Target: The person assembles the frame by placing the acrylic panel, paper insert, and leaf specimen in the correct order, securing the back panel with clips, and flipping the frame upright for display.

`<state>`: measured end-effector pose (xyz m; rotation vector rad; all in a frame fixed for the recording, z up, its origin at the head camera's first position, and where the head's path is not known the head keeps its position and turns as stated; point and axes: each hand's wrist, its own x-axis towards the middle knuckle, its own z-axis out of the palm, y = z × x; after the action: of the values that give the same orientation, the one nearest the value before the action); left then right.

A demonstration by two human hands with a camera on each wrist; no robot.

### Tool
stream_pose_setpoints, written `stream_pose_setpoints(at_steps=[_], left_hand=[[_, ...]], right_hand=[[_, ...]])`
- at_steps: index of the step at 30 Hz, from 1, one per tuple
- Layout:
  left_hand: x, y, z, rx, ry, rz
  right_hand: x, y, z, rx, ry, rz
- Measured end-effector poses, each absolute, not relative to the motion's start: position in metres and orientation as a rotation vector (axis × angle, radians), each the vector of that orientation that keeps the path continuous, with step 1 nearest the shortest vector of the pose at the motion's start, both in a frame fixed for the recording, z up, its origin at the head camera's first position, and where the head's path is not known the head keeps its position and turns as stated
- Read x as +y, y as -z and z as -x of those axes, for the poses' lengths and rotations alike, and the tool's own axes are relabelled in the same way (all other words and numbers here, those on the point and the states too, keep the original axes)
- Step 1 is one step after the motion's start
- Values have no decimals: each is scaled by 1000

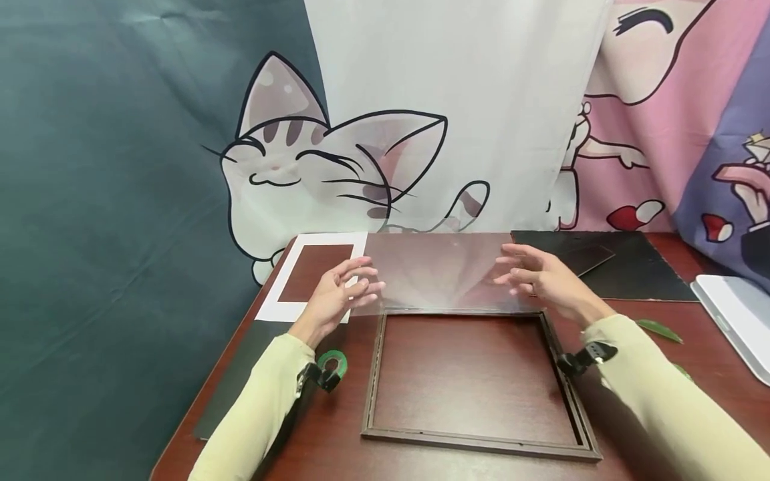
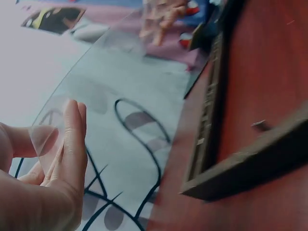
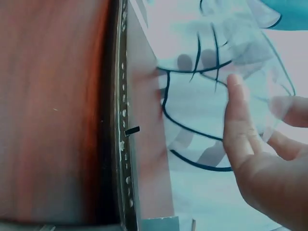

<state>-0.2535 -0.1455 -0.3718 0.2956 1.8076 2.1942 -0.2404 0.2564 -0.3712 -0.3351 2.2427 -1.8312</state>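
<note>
Clear, colourless rectangular sheet (image 1: pixel 442 270), likely plastic, seemed light, bendable, slippery, scratch-prone; side edges looked best hold. Left hand (image 1: pixel 341 291), right hand (image 1: pixel 544 279) pinched opposite sides, thumbs against fingers.

We see a roll of green tape (image 1: pixel 342 364) toward the desk's (image 1: pixel 335 447) left side and a green leaf (image 1: pixel 660 330) toward its right. Past the leaf lies a white object (image 1: pixel 732 314), perhaps a tray, partly out of view. Behind, we find cloth (image 1: pixel 463 60) printed with cartoon cats.
</note>
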Motion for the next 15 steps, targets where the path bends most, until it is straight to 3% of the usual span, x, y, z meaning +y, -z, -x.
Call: stream_pose_setpoints(at_steps=[15], left_hand=[[-151, 400, 175, 2247, -1450, -596]], right_hand=[[299, 404, 143, 1988, 1968, 510]])
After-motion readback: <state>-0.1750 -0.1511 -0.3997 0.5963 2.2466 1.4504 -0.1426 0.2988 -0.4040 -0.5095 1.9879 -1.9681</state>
